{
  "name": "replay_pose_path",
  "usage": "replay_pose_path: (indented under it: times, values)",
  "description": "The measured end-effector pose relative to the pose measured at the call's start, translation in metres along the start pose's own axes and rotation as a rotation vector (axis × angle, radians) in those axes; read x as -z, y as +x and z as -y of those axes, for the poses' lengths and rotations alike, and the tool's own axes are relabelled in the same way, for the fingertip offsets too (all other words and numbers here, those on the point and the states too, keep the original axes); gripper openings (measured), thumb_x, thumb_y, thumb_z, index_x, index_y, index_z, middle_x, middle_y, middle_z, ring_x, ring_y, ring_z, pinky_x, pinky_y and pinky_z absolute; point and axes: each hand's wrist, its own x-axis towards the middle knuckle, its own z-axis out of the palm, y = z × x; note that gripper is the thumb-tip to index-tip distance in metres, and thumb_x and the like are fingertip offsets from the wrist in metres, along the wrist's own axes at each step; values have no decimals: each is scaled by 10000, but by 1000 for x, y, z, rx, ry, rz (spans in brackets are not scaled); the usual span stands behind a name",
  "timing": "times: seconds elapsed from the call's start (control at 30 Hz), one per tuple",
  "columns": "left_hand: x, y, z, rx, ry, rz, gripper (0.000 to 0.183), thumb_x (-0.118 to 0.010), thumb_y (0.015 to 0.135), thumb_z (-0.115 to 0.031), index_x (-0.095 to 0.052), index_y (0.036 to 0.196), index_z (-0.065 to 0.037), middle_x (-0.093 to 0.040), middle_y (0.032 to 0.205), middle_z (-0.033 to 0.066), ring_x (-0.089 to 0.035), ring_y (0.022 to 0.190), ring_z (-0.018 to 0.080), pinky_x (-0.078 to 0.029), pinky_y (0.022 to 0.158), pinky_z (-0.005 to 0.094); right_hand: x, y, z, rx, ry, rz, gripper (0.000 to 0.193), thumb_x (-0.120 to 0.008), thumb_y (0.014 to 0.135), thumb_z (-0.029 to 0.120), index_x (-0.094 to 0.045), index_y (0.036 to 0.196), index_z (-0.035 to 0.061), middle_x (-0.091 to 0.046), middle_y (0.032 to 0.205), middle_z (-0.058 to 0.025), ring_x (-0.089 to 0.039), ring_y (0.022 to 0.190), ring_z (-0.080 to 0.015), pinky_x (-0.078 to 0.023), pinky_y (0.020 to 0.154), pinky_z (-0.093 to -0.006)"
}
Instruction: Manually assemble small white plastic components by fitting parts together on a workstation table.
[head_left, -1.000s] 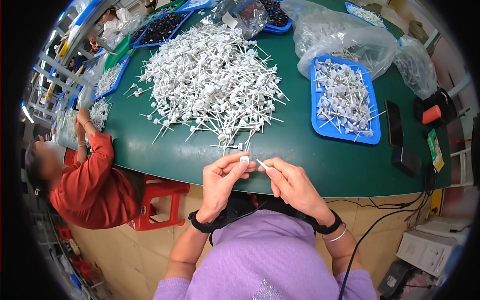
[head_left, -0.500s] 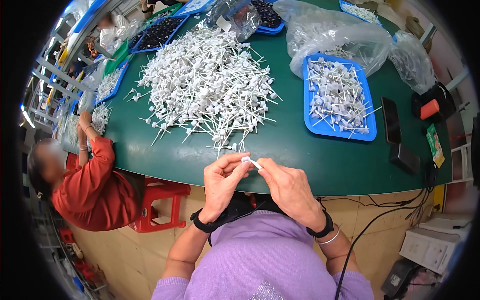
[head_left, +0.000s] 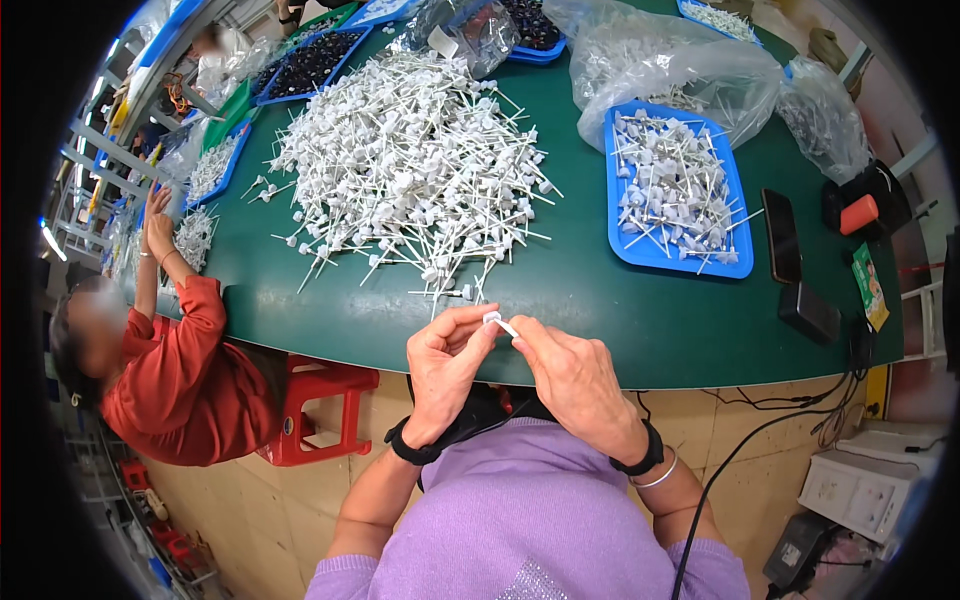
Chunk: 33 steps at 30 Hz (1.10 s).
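Observation:
Between my two hands, just over the table's near edge, is a small white plastic part (head_left: 508,327) with a wide head and a thin stem. The head is pinched in the fingertips of my left hand (head_left: 445,365). My right hand (head_left: 575,375) grips the stem end with thumb and forefinger, its other fingers curled. Right beyond my hands lies a large heap of similar white stemmed parts (head_left: 410,170), a few strays at its near edge. To the right, a blue tray (head_left: 682,262) holds more of them.
Clear plastic bags (head_left: 680,75) lie behind the tray. A phone (head_left: 781,235) and a black box (head_left: 809,313) rest at the right. A co-worker in a red shirt (head_left: 175,380) sits at the left by a red stool (head_left: 340,410). Trays of dark parts (head_left: 315,62) stand far back.
My hands keep nearly the same place and the same pinch on the white part. At the left, the co-worker's hands have risen and come together.

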Motion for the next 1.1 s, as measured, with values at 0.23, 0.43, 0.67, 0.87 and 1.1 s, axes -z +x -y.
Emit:
replay_pose_path:
  times: [0.23, 0.43, 0.67, 0.87, 1.1]
  values:
    - [0, 0, -1, 27, -35, -8, 203, -657, 942, -25, -665, 1135, 37, -723, 1010, 91, -709, 915, 147, -568, 760, 249, -3, 2, 0, -6, 96, -39, 139, -605, 950, 77, -559, 1081, 65, -636, 726, -181, -646, 653, -393, -483, 512, -463]
    - [2, 1, -3, 43, -42, 18, 192, -653, 942, -19, -665, 1125, 39, -722, 1018, 96, -708, 916, 150, -568, 767, 255, -3, 1, 0, 6, 40, -41, 119, -606, 949, 76, -553, 1054, 63, -636, 730, -178, -643, 651, -392, -475, 509, -470]
    - [0, -1, 1, 12, -29, -6, 179, -644, 945, -21, -665, 1113, 39, -725, 990, 103, -706, 894, 147, -564, 771, 262, 10, 7, 1, -10, 93, 38, 105, -596, 962, 109, -561, 1050, 64, -624, 710, -166, -638, 644, -383, -463, 502, -466]
    - [-4, 1, 2, 56, -70, -1, 169, -633, 953, -29, -665, 1105, 37, -727, 951, 109, -706, 874, 147, -561, 758, 268, 10, 2, 2, -9, -55, -17, 102, -606, 963, 141, -568, 1034, 78, -609, 694, -135, -635, 602, -354, -469, 486, -445]
    - [-4, 1, 5, 48, -85, -18, 180, -637, 954, -34, -662, 1116, 41, -721, 945, 102, -706, 866, 144, -563, 740, 259, 5, -1, 2, -21, -127, 6, 111, -623, 950, 143, -582, 1033, 81, -603, 696, -125, -627, 582, -352, -477, 484, -439]
